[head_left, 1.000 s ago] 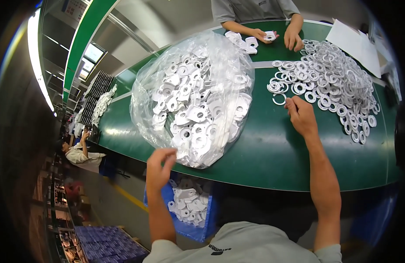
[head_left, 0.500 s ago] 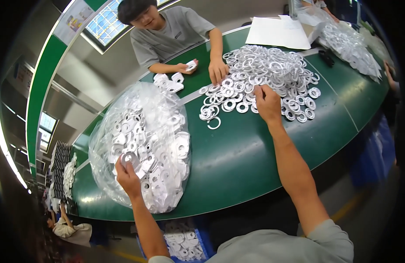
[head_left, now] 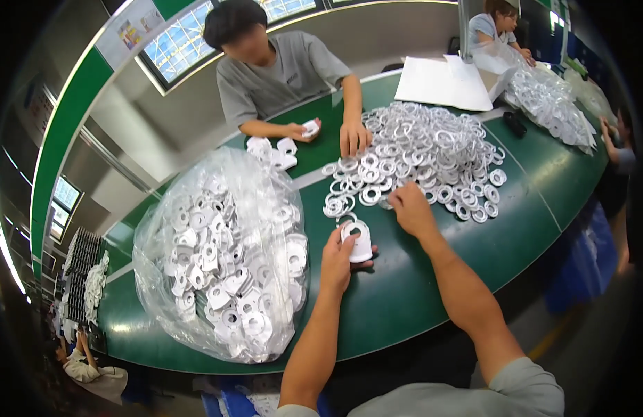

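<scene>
My left hand (head_left: 341,257) grips a flat white plastic piece (head_left: 360,244) with a round hole and one rounded end. It is held above the green table, in front of the ring pile. My right hand (head_left: 413,210) is just right of it, at the pile's near edge, with its fingers pinched. A pale, blurred white ring (head_left: 385,202) shows at those fingertips, partly hidden. The heap of white rings (head_left: 433,139) spreads beyond both hands. Left of my left hand, a large clear plastic bag (head_left: 151,278) holds many similar white pieces (head_left: 221,297).
Across the green table (head_left: 405,299), a co-worker's hand (head_left: 353,137) reaches to the rings; the other holds a white piece (head_left: 310,128). Some white pieces (head_left: 273,154) lie beside them. White sheets (head_left: 443,83), a black object (head_left: 514,124) and another filled bag (head_left: 551,104) are at far right.
My left hand has moved from over the bag rightward to the rings, bringing the white piece. My right hand has drawn back slightly toward it. The view has shifted a little.
</scene>
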`<state>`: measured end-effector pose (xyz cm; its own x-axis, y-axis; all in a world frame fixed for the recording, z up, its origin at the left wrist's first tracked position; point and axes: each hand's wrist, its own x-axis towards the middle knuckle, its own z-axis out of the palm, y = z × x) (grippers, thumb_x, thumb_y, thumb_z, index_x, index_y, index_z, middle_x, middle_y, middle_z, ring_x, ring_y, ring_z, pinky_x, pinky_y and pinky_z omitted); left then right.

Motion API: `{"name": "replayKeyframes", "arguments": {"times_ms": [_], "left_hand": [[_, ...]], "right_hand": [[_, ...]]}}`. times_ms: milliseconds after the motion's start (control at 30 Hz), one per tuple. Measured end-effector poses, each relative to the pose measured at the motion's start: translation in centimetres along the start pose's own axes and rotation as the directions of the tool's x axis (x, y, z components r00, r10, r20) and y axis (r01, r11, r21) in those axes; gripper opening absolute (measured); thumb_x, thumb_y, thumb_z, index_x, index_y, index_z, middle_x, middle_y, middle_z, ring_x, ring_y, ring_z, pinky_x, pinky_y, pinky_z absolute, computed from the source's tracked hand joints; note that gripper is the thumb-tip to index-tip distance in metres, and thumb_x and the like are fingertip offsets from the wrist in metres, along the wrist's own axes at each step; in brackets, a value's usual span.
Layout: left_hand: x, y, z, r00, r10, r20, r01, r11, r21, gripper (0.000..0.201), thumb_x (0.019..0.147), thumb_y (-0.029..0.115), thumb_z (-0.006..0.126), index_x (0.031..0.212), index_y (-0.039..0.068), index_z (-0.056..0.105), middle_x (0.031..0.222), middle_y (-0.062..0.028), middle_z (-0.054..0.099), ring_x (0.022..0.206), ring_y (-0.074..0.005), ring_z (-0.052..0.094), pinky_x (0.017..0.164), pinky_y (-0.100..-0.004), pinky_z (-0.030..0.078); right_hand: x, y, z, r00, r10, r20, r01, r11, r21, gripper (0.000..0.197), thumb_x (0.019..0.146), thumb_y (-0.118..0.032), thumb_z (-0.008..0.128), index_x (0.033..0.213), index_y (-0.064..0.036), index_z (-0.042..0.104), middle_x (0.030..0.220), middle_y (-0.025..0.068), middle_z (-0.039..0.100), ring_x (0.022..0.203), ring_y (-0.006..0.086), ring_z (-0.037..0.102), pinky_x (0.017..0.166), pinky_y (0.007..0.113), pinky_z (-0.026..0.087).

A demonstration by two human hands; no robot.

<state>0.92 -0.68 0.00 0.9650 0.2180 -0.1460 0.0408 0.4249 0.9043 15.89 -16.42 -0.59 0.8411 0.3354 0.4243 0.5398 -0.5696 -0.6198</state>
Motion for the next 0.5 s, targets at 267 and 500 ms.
{"name": "replayKeyframes", "arguments": {"times_ms": [267, 500], "left_hand": [[0.5, 0.5, 0.4, 0.998, 0.047, 0.043, -0.045, 0.998, -0.040, 0.043, 0.098, 0.013, 0.045, 0.139, 0.003, 0.033, 0.113, -0.0159, 0.060, 0.087, -0.0266, 0.069, 0.059, -0.0310, 0.061], [0.7, 0.6, -0.3, 0.992, 0.097, -0.075, -0.100, 0.994, -0.038, 0.032, 0.097, 0.012, 0.044, 0.127, 0.000, 0.043, 0.106, -0.0156, 0.063, 0.074, -0.0244, 0.070, 0.047, -0.0256, 0.056]], "right_hand": [[-0.9, -4.6, -1.3, 0.866, 0.072, 0.494, -0.365, 0.766, 0.529, 0.017, 0.089, -0.018, 0.064, 0.090, -0.0016, 0.061, 0.072, 0.0010, 0.060, 0.057, 0.0068, 0.054, 0.049, 0.022, 0.043], [-1.9, -4.8, 0.9, 0.981, 0.092, 0.172, -0.170, 0.840, 0.515, 0.023, 0.084, -0.020, 0.071, 0.090, -0.0004, 0.061, 0.073, 0.0068, 0.064, 0.065, 0.0136, 0.057, 0.061, 0.029, 0.047]]}}
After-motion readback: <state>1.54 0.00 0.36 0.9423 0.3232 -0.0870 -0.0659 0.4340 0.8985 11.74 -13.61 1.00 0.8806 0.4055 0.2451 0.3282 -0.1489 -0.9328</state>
